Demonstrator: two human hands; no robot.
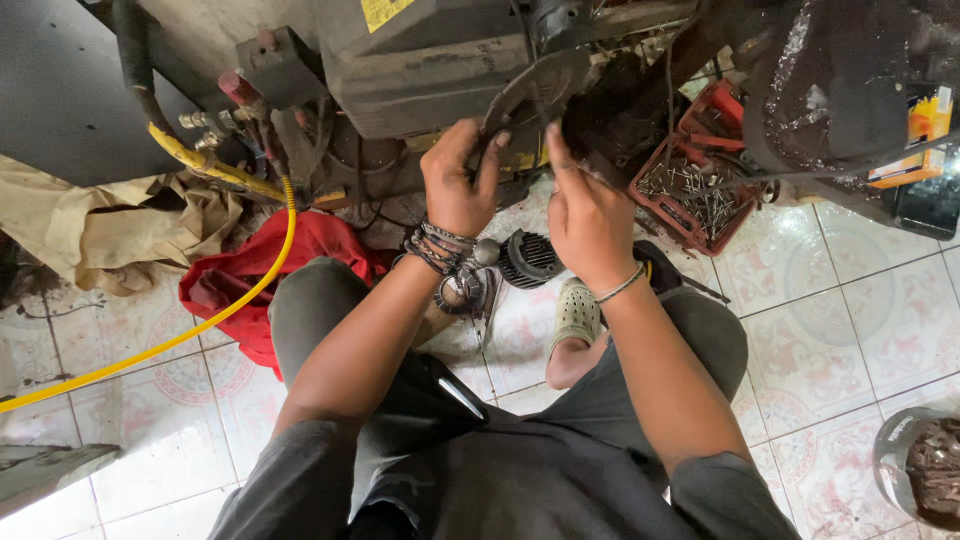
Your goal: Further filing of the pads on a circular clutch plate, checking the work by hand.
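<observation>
Your left hand (458, 180) grips a curved grey metal part (530, 92) on the grimy machine (430, 70). Right hand (588, 215): fingers extended, touching dark machinery, apparently holding nothing. Red tray of nails (690, 190) just beside.

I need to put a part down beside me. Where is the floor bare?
Bare tile lies to the right, between the red tray of nails and the round tin. Tile below the yellow hose is also free. Between the knees, under both hands, it is crowded with parts.
</observation>
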